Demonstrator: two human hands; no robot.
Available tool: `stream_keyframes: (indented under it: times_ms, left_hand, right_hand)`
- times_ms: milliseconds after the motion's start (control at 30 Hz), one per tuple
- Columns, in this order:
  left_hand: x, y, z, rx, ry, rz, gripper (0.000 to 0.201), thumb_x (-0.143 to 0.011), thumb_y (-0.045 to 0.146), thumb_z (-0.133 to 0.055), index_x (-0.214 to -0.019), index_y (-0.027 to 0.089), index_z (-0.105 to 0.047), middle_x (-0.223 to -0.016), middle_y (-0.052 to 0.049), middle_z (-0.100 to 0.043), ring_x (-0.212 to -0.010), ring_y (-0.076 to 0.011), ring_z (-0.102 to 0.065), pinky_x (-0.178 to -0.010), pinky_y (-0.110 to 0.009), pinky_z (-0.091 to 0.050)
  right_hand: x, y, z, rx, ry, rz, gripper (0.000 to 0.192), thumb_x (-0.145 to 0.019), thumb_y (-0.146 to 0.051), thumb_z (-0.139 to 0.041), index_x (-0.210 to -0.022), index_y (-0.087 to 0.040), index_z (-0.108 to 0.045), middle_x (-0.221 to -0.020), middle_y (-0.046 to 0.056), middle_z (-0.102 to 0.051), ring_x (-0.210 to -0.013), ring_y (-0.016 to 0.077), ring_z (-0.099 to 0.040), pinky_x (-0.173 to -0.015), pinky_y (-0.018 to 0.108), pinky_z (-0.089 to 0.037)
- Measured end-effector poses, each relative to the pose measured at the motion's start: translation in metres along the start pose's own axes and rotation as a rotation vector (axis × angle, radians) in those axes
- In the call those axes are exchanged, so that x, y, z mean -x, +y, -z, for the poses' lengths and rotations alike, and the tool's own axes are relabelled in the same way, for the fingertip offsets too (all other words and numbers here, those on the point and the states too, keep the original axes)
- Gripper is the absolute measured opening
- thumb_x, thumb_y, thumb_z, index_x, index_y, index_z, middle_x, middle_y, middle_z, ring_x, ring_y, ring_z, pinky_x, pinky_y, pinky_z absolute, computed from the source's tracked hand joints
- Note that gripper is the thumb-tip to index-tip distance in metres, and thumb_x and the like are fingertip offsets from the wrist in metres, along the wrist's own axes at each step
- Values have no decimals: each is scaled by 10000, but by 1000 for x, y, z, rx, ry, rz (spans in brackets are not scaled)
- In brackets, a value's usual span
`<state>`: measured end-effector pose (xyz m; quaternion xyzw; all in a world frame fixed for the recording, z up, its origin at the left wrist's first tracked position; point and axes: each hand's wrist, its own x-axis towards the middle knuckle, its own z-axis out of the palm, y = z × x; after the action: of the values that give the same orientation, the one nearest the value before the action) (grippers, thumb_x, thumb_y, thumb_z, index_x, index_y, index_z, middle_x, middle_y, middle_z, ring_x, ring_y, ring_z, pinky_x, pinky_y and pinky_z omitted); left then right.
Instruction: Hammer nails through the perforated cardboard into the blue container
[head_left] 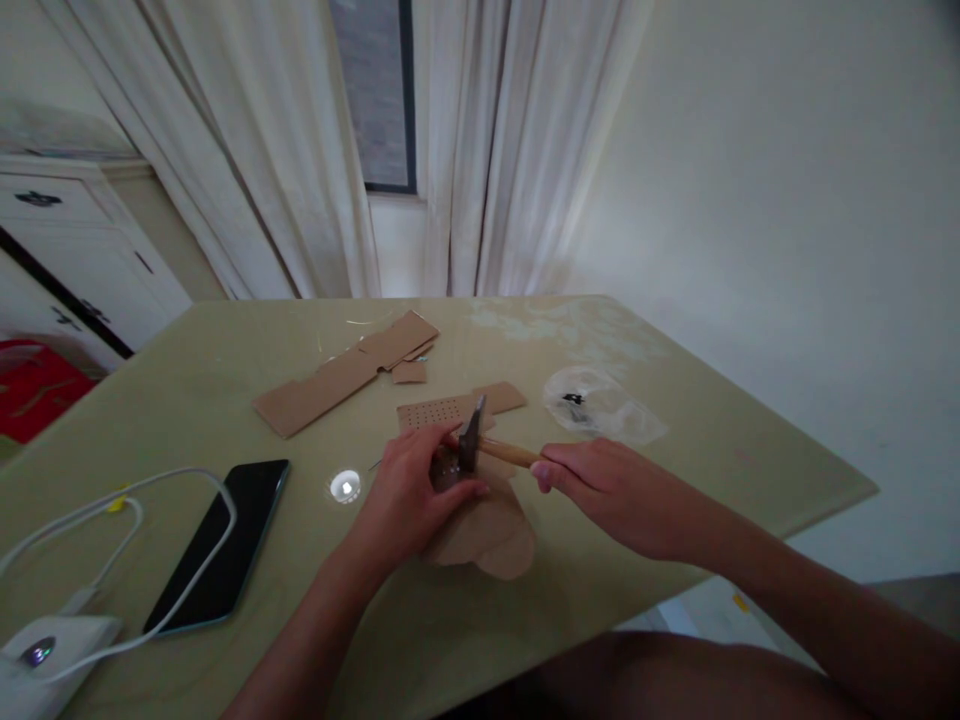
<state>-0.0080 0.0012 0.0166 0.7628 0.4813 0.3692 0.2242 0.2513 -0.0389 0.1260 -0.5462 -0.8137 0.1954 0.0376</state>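
My right hand (611, 490) is closed round the wooden handle of a small hammer (508, 453). Its dark metal head sits between the thumb and fingers of my left hand (405, 495). That hand is curled over a brown cardboard piece (484, 535) with a rounded, lobed near edge, gripping it at its left side. What lies under the hammer head is dim and partly hidden by my fingers. Just beyond, a flat cardboard strip with rows of small holes (431, 412) lies on the table.
Long cardboard strips (345, 375) lie farther back on the table (645, 580). A clear plastic bag (600, 405) holding small dark bits is at right. On the left are a black phone (225, 540), a white cable (184, 475) and a white power block (60, 660).
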Motion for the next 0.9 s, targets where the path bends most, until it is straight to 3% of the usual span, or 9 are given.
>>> stream_keyframes:
  times_ms: [233,433,567,667,733,767,833,900]
  left_hand:
    - [-1,1,1,-23,-16,9,462,-778,409,-958,-1135,254,-710,-1044,-41,-762,-959,-273,-689,-900,-434,-535]
    - [0,0,-1,-4,-3,3,575,-770,422,-957,-1262,262,-707,-1098,-65,-783,-995,-289,-702,-954,-471,-544]
    - [-1,1,-2,20,-2,8,486,-762,412,-955,-1166,253,-736,-1097,-68,-783,-987,-286,-696,-923,-454,-552]
    - [-5,-2,10,131,60,22,441,-872,447,-846,-1256,261,-734,-1165,-71,-793,-994,-258,-712,-892,-401,-569]
    - [-9,-10,26,170,179,73,371,-983,473,-694,-1277,251,-735,-1131,-69,-809,-960,-237,-729,-862,-370,-577]
    - [-11,-17,34,134,285,127,356,-996,496,-656,-1219,234,-751,-1043,-68,-814,-906,-238,-733,-814,-359,-575]
    - [-13,-33,50,-43,388,264,329,-1003,498,-626,-1117,223,-768,-981,-71,-814,-849,-246,-737,-767,-356,-563]
    - [-12,-49,59,-285,294,368,253,-993,432,-627,-1020,226,-772,-933,-75,-815,-805,-265,-740,-774,-379,-550]
  right_hand:
    - [-1,-3,5,-42,48,-29,442,-1174,-425,-389,-859,-217,-617,-805,31,-670,-790,216,-631,-732,350,-381]
    - [-2,2,-4,33,-2,11,437,-1177,-404,-392,-871,-209,-636,-801,39,-684,-799,224,-651,-745,356,-392]
    - [-1,-1,1,-24,65,-9,432,-1168,-420,-416,-850,-216,-626,-788,26,-669,-771,205,-620,-719,347,-370]
    - [-1,-3,5,-128,111,-30,424,-1157,-420,-416,-851,-221,-632,-786,14,-657,-759,192,-600,-718,342,-368]
    - [-1,-4,7,-187,150,-34,417,-1147,-435,-420,-890,-222,-669,-762,3,-632,-732,186,-582,-713,341,-370]
    - [-1,-4,7,-219,166,-34,419,-1143,-448,-424,-909,-221,-687,-744,-5,-612,-709,181,-568,-704,338,-371]
    - [-2,-3,7,-288,192,-32,426,-1135,-466,-434,-930,-219,-713,-710,-21,-563,-660,167,-529,-676,329,-373]
    - [-2,-2,6,-359,204,-24,433,-1132,-477,-443,-932,-215,-723,-685,-34,-519,-621,153,-491,-641,317,-371]
